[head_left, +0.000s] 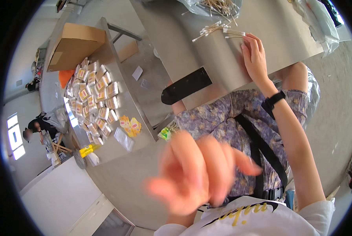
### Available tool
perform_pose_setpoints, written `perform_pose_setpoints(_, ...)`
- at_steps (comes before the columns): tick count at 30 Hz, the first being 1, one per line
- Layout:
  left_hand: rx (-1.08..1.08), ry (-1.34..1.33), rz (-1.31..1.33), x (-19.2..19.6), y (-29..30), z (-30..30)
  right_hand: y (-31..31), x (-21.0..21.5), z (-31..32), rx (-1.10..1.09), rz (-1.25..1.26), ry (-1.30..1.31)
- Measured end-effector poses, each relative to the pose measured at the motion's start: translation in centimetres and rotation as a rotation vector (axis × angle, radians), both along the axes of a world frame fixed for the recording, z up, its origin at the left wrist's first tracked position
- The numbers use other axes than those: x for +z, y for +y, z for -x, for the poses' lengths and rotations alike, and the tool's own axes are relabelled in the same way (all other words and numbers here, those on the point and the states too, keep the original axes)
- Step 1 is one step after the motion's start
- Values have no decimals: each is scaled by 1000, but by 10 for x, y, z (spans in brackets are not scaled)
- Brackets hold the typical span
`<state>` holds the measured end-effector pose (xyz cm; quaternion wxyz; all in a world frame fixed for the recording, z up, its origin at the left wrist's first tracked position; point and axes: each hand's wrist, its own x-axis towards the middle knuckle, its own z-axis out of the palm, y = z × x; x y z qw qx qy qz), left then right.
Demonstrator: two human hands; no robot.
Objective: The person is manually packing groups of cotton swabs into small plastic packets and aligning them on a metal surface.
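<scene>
My right hand (256, 59) rests on the metal table with its fingers stretched out and slightly apart. Its fingertips meet the ends of a few cotton swabs (234, 32); no firm grip on them shows. Beside these lies a loose heap of cotton swabs (209, 29). Behind the heap, a clear plastic bag (187, 5) holds many more swabs. My left hand (199, 173) is raised close to the camera, blurred, above my lap. Its fingers are loosely bent and spread, and nothing shows in them.
On a side table at left, many small packs of swabs (91, 98) lie piled before a cardboard box (76, 43). Yellow cards (131, 126) and clear bags (123, 139) lie near them. A black strip (186, 85) juts past the metal table's near edge. A person (46, 124) sits far left.
</scene>
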<state>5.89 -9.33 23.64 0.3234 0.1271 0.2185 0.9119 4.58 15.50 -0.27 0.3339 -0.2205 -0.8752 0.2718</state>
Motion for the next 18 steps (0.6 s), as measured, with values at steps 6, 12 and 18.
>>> perform_pose_setpoints(6,-317,-275,-476,56,5,-2,-6,-12,7,-23,-85,-36)
perform_pose_setpoints(12,-226,-350,-342,64,-4,-10,-11,-14,9,-18,-135,-58)
perform_pose_setpoints(18,-406,-229,-309,58,-5,-3,-9,-14,5,-20,-152,-33)
